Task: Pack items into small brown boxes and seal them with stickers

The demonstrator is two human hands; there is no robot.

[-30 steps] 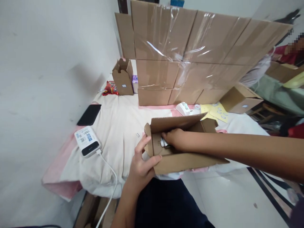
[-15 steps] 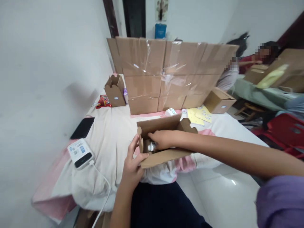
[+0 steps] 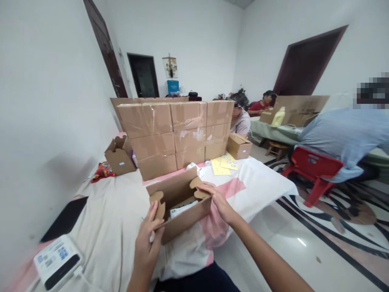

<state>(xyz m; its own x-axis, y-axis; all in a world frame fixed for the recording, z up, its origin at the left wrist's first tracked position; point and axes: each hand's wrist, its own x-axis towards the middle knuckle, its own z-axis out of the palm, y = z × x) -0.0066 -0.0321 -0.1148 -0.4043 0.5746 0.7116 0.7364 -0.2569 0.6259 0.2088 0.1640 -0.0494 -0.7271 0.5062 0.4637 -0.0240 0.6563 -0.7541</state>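
An open cardboard box point(image 3: 188, 221) with notched end flaps stands at the table's near edge. My left hand point(image 3: 148, 233) grips its left end, fingers over the flap and thumb at the near corner. A small white-tipped thing point(image 3: 152, 236) shows between those fingers; its kind cannot be made out. My right hand point(image 3: 221, 203) holds the right end, with its fingers laid over the flap there. Inside the box lies a white item with dark printing point(image 3: 184, 209), partly hidden by the near wall.
Taped, stacked cardboard boxes point(image 3: 174, 138) form a wall behind. An open box point(image 3: 120, 156) and red packet point(image 3: 102, 172) stand left, a closed box point(image 3: 239, 146) and yellow sheets point(image 3: 225, 163) right. A white device point(image 3: 57, 259) with a cable lies front left. Other people sit beyond.
My right hand has come out of the box and now holds its right end. The silvery thing it touched is out of sight. The view has swung up and right.
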